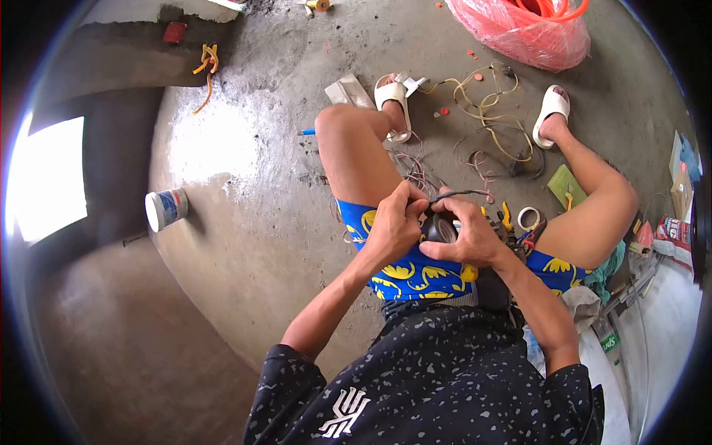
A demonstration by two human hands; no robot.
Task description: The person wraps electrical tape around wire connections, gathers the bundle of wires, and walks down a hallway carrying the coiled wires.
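Observation:
Over my lap, my left hand pinches with thumb and index finger at the near end of a dark wrapped cable. Beside it, my right hand is curled around a roll of black tape, its fingers also against the cable. The two hands almost touch. From the cable's right end a pinkish wire tip sticks out. Thin pinkish wires lie on the floor just beyond my hands. Part of the tape and the pinched cable end are hidden by my fingers.
Tangled yellowish wires lie between my feet. A wrapped bundle of red tubing is at the top right, a white bucket at the left. Tools and a white tape roll sit by my right thigh, with a green box beyond.

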